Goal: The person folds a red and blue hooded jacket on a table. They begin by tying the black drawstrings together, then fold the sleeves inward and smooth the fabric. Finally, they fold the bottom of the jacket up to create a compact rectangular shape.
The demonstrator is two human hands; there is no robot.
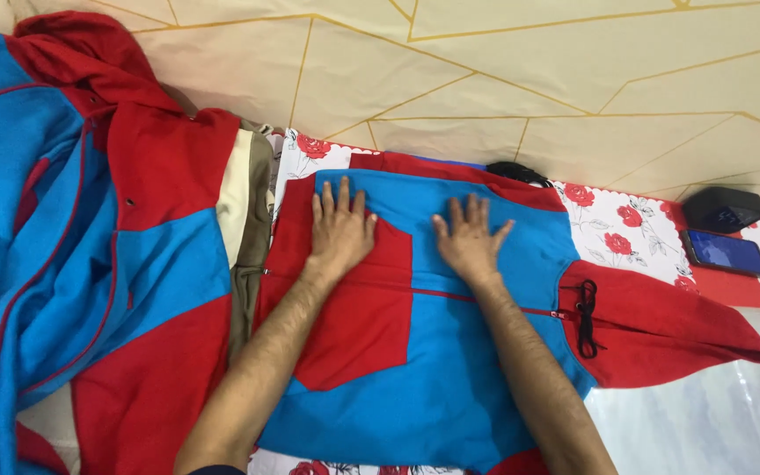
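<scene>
1. Both hands are down flat on a blue and red hoodie [450,352] that lies spread on the sheet [626,229], its front up and its zip running across from left to right.
2. Left hand [340,230]: palm down, fingers spread and pointing away from the person, pressing on the seam where a red panel meets the blue upper part. It grips nothing.
3. Right hand [468,242]: also palm down, fingers fanned wide, resting on blue cloth just above the zip. Nothing is pinched here either.
4. The two hands sit side by side, near each other but apart, both forearms reaching in from the bottom edge.
5. The hood [679,330] is red and lies out to the right, coming to a point; a black drawstring [586,317] sits at the neck where the zip ends.
6. To the left, a pile [90,246] of more blue and red clothing is heaped up, its edge just beside the hoodie, with a strip of beige and olive cloth showing between them.
7. The sheet is white with red roses.
8. At far right, a phone [727,252] lies with its screen lit, and a small black clock [725,209] stands just behind it.
9. A cream wall [529,62] with thin gold lines runs behind everything.
</scene>
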